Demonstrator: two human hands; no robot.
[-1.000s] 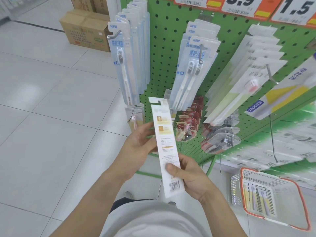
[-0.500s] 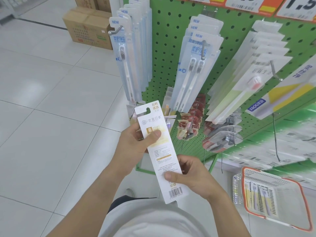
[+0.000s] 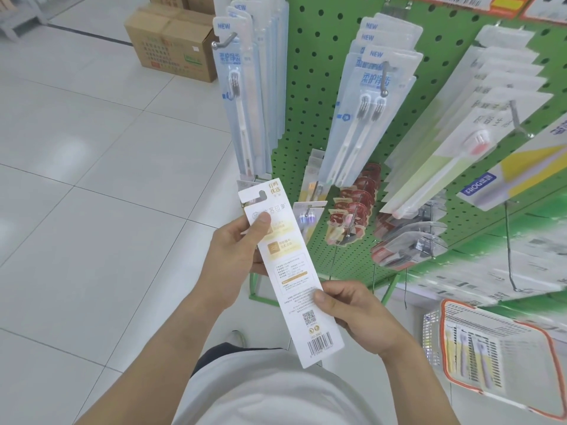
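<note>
I hold a long white toothbrush pack (image 3: 288, 271) with its printed back and barcode facing me, tilted so its hang tab points up and left. My left hand (image 3: 236, 253) grips its upper part, thumb pressed on the face. My right hand (image 3: 356, 317) pinches its lower right edge, thumb on the print. The pack hangs free in front of the green pegboard rack (image 3: 310, 96).
Rows of packaged toothbrushes (image 3: 368, 111) hang on metal hooks (image 3: 224, 41) across the rack. A red-rimmed wire basket (image 3: 497, 348) with toothbrush packs stands at lower right. Cardboard boxes (image 3: 171, 41) sit on the white tiled floor at upper left.
The pack has come down and toward me, away from the rack, tilting left. My left hand shifted from its edge to gripping its upper part with the thumb on the face.
</note>
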